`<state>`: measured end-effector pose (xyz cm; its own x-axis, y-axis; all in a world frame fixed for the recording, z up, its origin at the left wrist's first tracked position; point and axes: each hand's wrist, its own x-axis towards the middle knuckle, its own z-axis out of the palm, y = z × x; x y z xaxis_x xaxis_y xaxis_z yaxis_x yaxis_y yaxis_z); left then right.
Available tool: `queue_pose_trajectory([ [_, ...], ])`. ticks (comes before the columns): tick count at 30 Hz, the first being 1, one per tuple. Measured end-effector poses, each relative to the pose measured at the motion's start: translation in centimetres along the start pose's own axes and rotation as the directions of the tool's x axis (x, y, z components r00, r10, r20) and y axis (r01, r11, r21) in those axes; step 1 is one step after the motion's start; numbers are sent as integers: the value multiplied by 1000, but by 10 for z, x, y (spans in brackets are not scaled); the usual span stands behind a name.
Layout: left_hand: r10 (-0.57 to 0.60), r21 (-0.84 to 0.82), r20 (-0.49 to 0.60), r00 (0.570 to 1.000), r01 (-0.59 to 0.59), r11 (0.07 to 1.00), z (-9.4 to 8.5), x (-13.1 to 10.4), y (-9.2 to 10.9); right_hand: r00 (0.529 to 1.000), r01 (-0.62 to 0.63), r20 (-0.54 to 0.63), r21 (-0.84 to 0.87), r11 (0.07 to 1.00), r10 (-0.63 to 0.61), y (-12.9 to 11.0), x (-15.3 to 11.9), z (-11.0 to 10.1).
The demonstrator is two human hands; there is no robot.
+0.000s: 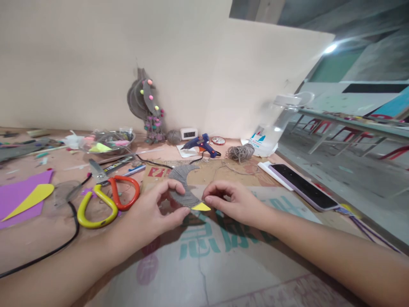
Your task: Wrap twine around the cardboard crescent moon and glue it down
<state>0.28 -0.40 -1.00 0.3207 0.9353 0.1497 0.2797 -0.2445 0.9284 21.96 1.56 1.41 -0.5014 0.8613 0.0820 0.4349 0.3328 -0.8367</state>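
A crescent wrapped in grey yarn (182,184) is held above the cardboard by my left hand (166,204), its thumb and fingers closed around the lower left side. At the crescent's lower tip sits a small yellow paper piece (202,207). Beside that tip is my right hand (231,200), with thumb and index finger pinched together. Whether anything lies between those fingertips is too small to make out. Scissors with one yellow and one red handle (107,192) rest left of my left hand.
A blue glue gun (201,145) and a ball of grey yarn (239,152) lie behind my hands. On the right are a phone (302,185) and a plastic bottle (271,128). Purple paper (24,192), a black cord (75,221) and a tray of scraps (110,143) are leftward.
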Motion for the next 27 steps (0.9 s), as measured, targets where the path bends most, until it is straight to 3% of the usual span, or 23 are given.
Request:
queue_pose_trajectory([
  [8, -22, -170, 142, 990, 46, 984, -2, -7, 14, 1000, -14, -8, 21, 1000, 14, 3, 1, 3],
  [13, -27, -84, 13, 1000, 28, 996, -3, -5, 17, 997, 74, 4, -93, 993, -74, 5, 1, 2],
  [17, 12, 54, -105, 994, -6, 998, -6, 0, 16, 957, 84, -252, -222, 971, -140, 4, 1, -3],
  [19, 24, 67, -177, 984, -13, 998, -7, 1, 16, 947, 64, -295, -224, 972, -130, 1, 0, -3],
  [22, 48, 87, -258, 965, -26, 996, -7, 1, 17, 986, 27, -154, -210, 977, -60, -6, -3, 0],
  [24, 69, 106, -269, 961, -42, 993, -7, 0, 17, 999, -16, -53, -163, 987, 7, -11, -5, 6],
  [27, 83, 112, -239, 967, -57, 992, -5, -2, 18, 997, -83, -3, -44, 996, 83, -15, -5, 13],
])
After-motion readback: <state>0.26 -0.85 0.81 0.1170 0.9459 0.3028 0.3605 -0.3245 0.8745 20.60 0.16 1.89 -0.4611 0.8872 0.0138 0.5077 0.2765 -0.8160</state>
